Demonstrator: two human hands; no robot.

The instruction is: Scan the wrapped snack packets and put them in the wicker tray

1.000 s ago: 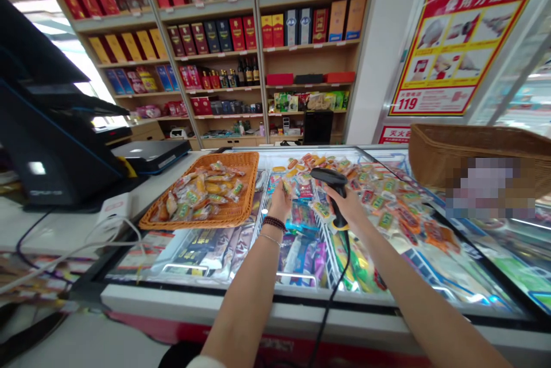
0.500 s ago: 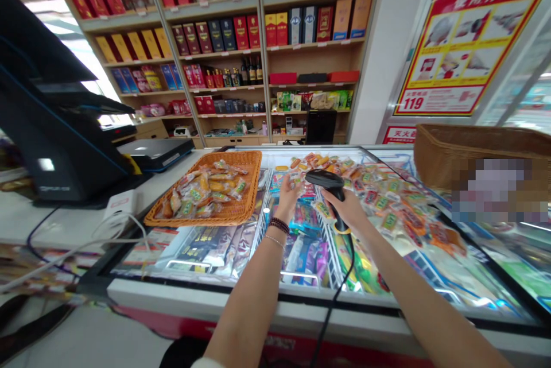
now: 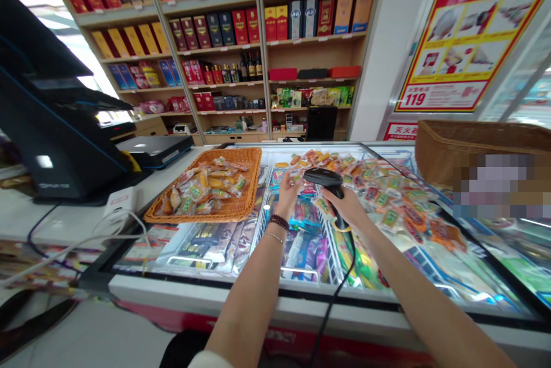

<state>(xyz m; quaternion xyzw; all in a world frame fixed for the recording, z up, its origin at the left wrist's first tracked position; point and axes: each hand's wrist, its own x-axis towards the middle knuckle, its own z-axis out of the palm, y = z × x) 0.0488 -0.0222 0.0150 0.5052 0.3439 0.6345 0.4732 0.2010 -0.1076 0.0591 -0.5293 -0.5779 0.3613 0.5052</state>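
Observation:
My right hand (image 3: 345, 207) is wrapped round the grip of a black barcode scanner (image 3: 323, 177), whose head points left toward my left hand. From the grip a black cable (image 3: 333, 299) runs down over the freezer's front edge. My left hand (image 3: 289, 193) has its fingers closed on a small wrapped snack (image 3: 296, 173), mostly hidden by the fingers, just left of the scanner head. Both hands are above the glass-topped freezer. Many wrapped snacks (image 3: 383, 198) lie spread over the glass to the right. An orange wicker basket (image 3: 253, 184) with more wrapped snacks sits at the left.
Frozen packets fill wire baskets (image 3: 329, 241) under the glass. Left stand a black checkout machine (image 3: 55, 144), a flat scale (image 3: 159, 150) and a white box (image 3: 120, 201) with cables. A brown wicker basket (image 3: 434, 150) stands at the right; shelves of boxed goods (image 3: 215, 29) line the back.
The view has shifted slightly. Both hands stay nearly in place, with the scanner head still beside the left hand.

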